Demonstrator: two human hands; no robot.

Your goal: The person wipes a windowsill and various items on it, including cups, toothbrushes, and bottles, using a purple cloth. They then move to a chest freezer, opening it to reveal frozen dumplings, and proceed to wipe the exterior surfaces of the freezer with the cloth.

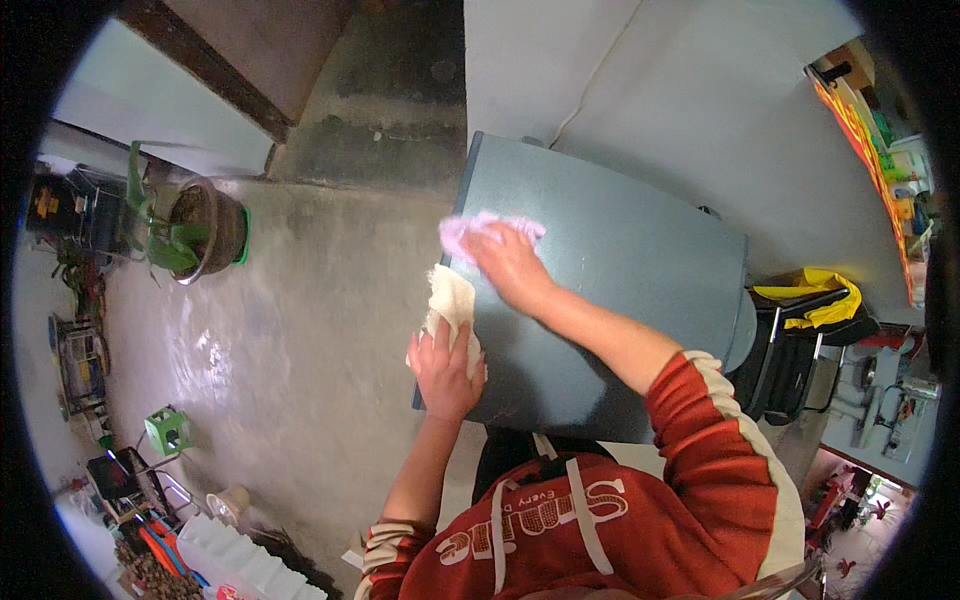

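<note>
Below me stands an appliance-like cabinet with a smooth blue-grey top (600,277). A pink cloth (469,232) lies at the left edge of this top, with my right hand (510,262) pressed on it; the cloth and fingers look slightly blurred. Nearer to me, my left hand (448,367) grips a cream cloth (451,292) at the same edge, its fingers spread over the fabric. The cream cloth's far end reaches close to the pink one. Wet-looking or shiny patches show on the top near my body.
A white cable (592,79) runs down the wall behind the cabinet. To the right is a black chair (795,360) with a yellow bag (825,296). On the floor at left stand a potted plant (214,229) and a small green stool (166,430).
</note>
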